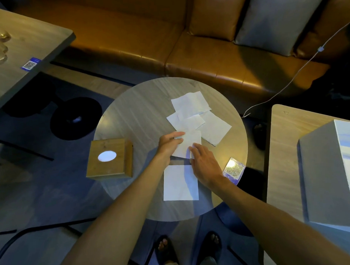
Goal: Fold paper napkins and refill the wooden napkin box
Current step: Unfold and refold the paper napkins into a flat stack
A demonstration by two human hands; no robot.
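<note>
On the round table (133, 118) several white paper napkins (195, 111) lie spread in a loose overlapping pile at the far right. One napkin (187, 144) sits at the pile's near edge, and my left hand (168, 144) pinches its left edge between thumb and fingers. My right hand (205, 165) rests flat with its fingertips on the same napkin's lower right part. A folded napkin (177, 184) lies flat in front of me, partly under my right hand. The wooden napkin box (109, 158), with an oval opening on top, stands at the table's left edge.
A QR-code card (234, 168) lies at the table's right edge. A brown leather sofa (146, 43) with cushions runs behind. Another table (16, 59) stands at the left, and a third table (283, 147) with a grey box (322, 176) at the right. A white cable (288, 81) hangs over the sofa.
</note>
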